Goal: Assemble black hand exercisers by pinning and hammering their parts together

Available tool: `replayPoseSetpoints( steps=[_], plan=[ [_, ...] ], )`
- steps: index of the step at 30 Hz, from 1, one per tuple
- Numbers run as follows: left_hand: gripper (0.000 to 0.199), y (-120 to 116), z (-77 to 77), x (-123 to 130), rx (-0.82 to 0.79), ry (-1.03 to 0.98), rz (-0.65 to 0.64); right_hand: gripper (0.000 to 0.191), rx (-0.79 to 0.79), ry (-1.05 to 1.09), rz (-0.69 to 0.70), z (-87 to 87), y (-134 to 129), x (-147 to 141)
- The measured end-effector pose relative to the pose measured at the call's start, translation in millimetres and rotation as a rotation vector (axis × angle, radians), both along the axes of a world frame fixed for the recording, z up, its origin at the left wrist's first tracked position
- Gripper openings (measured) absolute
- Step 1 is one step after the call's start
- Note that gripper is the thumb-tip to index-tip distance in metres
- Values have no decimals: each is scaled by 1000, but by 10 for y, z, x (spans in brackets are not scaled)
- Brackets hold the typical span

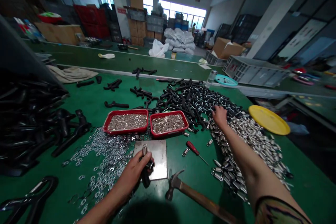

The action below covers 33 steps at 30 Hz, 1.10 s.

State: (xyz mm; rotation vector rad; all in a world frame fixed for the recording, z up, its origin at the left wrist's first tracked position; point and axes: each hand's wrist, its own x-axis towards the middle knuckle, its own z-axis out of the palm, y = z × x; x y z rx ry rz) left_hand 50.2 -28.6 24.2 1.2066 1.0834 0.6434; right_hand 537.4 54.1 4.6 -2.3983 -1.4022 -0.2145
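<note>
My left hand (pixel 138 168) is wrapped round a black handle piece (pixel 146 180) with a coil spring (pixel 144 150) standing up from its top. It hangs over a square metal plate (pixel 160 157). My right hand (pixel 219 116) reaches to the edge of a heap of black-headed bolts (pixel 202 99). Its fingers are drawn together at something dark that I cannot make out. Beneath the right forearm spreads a large pile of springs (pixel 249 134). Loose metal washers (pixel 105 161) lie left of the plate.
Two red trays (pixel 126 132) (pixel 169 134) of small metal parts stand behind the plate. A claw hammer (pixel 196 196) and a red screwdriver (pixel 193 147) lie nearer me. Black handles (pixel 26 129) are heaped left. A yellow lid (pixel 269 119) and grey crate (pixel 257 71) are at right.
</note>
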Motion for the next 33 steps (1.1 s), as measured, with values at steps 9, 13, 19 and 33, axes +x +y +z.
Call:
replayPoseSetpoints(
  steps=[9,13,19,33],
  plan=[
    [49,-61,-120,79,-42,46,23,33,-136,-61,64,-261,351,-78],
    [48,-123,-110,146,-70,5,13,32,-193,-84,179,-310,-67,-361],
    [45,-241,13,18,-96,-56,-20,26,-200,-76,276,-301,-564,-904],
    [44,-182,104,-254,-140,-447,395,29,192,338,392,459,-1103,-2027]
  ],
)
